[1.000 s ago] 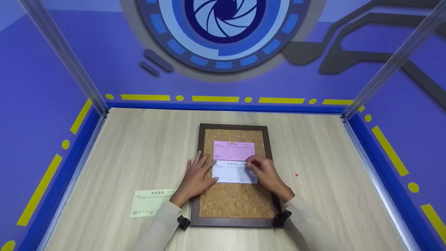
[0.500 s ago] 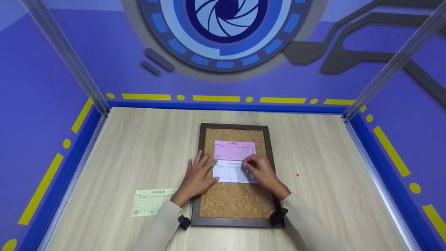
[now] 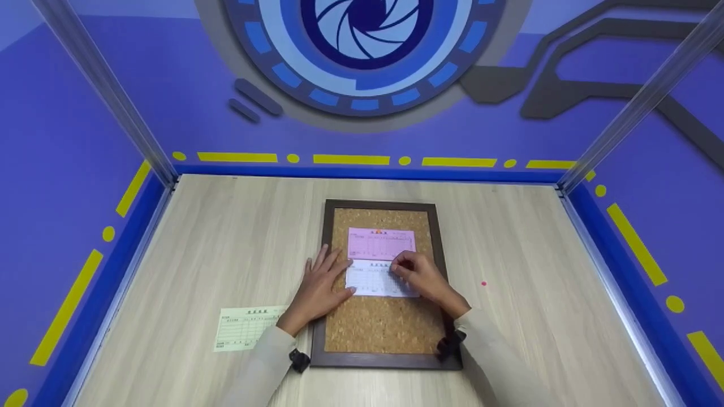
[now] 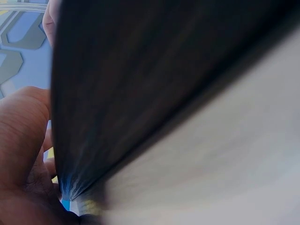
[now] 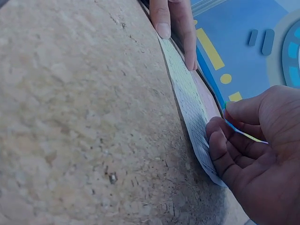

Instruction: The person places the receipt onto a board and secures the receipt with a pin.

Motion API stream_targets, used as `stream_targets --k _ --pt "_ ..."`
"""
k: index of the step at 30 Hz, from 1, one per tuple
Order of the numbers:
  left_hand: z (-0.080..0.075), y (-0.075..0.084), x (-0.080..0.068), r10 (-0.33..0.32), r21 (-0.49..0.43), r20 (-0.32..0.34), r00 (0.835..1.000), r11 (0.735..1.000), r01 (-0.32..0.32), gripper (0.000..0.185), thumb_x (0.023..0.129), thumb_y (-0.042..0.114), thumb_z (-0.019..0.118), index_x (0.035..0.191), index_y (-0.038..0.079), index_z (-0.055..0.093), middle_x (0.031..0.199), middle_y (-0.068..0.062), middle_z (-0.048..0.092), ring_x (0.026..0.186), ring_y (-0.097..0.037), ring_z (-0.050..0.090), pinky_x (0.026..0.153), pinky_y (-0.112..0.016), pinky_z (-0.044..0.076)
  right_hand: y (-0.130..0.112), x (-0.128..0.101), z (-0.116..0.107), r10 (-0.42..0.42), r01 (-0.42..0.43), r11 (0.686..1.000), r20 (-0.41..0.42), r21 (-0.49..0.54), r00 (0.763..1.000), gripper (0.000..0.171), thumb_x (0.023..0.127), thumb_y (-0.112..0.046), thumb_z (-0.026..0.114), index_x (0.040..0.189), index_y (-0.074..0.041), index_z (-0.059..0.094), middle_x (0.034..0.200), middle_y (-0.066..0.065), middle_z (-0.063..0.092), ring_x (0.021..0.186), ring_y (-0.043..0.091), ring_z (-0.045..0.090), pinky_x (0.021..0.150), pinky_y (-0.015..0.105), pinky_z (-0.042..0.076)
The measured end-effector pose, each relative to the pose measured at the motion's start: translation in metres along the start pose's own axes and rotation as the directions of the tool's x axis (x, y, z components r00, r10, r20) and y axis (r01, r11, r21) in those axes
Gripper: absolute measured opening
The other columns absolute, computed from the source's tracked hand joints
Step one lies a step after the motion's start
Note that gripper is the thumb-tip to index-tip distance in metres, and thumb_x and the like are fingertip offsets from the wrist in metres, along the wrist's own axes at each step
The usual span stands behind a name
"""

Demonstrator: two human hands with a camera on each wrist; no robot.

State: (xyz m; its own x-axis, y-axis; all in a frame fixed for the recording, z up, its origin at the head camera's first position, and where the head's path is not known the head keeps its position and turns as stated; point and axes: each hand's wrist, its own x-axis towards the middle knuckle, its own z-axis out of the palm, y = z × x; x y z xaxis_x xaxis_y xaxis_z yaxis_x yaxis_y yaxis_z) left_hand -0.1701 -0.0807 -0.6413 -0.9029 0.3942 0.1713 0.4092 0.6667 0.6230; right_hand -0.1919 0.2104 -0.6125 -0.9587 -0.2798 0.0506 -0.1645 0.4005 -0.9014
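A white printed slip (image 3: 367,281) lies on a cork board (image 3: 384,328), directly below a pink slip (image 3: 373,246) that has an orange tack (image 3: 378,232) at its top edge. My left hand (image 3: 322,288) rests spread on the board's left side, thumb and a fingertip on the white slip's left corners. Over the upper right part of the white slip, my right hand (image 3: 421,275) pinches a small green tack (image 5: 228,105), seen at its fingertips in the right wrist view. In the left wrist view, the board's dark frame (image 4: 140,84) hides most of the left hand's work.
A pale green slip (image 3: 243,330) lies on the wooden table (image 3: 526,350) left of the board, partly covered by the left sleeve. Right of the board is a small red tack (image 3: 483,284). Blue patterned walls (image 3: 362,135) enclose the table on the back and sides.
My right hand has shifted slightly left along the top of the white slip, then stays nearly still. The left hand keeps its place on the slip's edge.
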Motion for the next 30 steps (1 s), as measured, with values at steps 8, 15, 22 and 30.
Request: stream_targets --k 8,15,22,30 --pt "-0.001 0.001 0.000 -0.025 -0.005 0.020 0.999 1.000 0.025 0.064 0.098 0.039 0.079 0.153 0.012 0.065 0.173 -0.020 0.041 0.167 -0.048 0.014 0.126 -0.081 0.011 -0.001 0.007 -0.001 0.032 -0.032 0.999 0.021 -0.033 0.999 0.005 0.101 0.001 0.073 0.099 0.003 0.077 0.093 0.005 0.072 0.084 0.015 0.060 0.072 0.023 0.048" --pt "-0.001 0.003 0.000 -0.034 -0.010 0.021 0.999 0.999 0.034 0.064 0.097 0.038 0.079 0.154 0.012 0.064 0.174 -0.019 0.040 0.168 -0.047 0.013 0.127 -0.080 0.009 -0.002 0.014 0.002 0.041 -0.041 0.998 0.000 -0.055 0.999 0.006 0.099 0.001 0.075 0.095 0.006 0.076 0.090 0.004 0.073 0.081 0.013 0.059 0.072 0.024 0.048" --pt "-0.002 0.003 -0.001 -0.038 -0.014 0.032 0.999 0.999 0.039 0.065 0.098 0.038 0.078 0.155 0.012 0.063 0.174 -0.020 0.039 0.168 -0.047 0.011 0.127 -0.081 0.008 -0.004 0.019 0.006 0.082 -0.086 0.987 -0.036 -0.133 0.996 0.004 0.096 -0.003 0.080 0.092 -0.001 0.081 0.085 0.000 0.072 0.076 0.011 0.056 0.068 0.025 0.044" --pt "-0.002 0.002 0.000 -0.016 0.014 0.025 1.000 1.000 0.016 0.065 0.096 0.038 0.080 0.153 0.010 0.064 0.173 -0.022 0.040 0.167 -0.050 0.015 0.125 -0.082 0.010 -0.016 0.024 0.009 0.144 -0.149 0.970 -0.043 -0.194 0.989 0.006 0.094 -0.006 0.083 0.089 -0.003 0.082 0.081 -0.004 0.072 0.073 0.009 0.056 0.067 0.027 0.044"
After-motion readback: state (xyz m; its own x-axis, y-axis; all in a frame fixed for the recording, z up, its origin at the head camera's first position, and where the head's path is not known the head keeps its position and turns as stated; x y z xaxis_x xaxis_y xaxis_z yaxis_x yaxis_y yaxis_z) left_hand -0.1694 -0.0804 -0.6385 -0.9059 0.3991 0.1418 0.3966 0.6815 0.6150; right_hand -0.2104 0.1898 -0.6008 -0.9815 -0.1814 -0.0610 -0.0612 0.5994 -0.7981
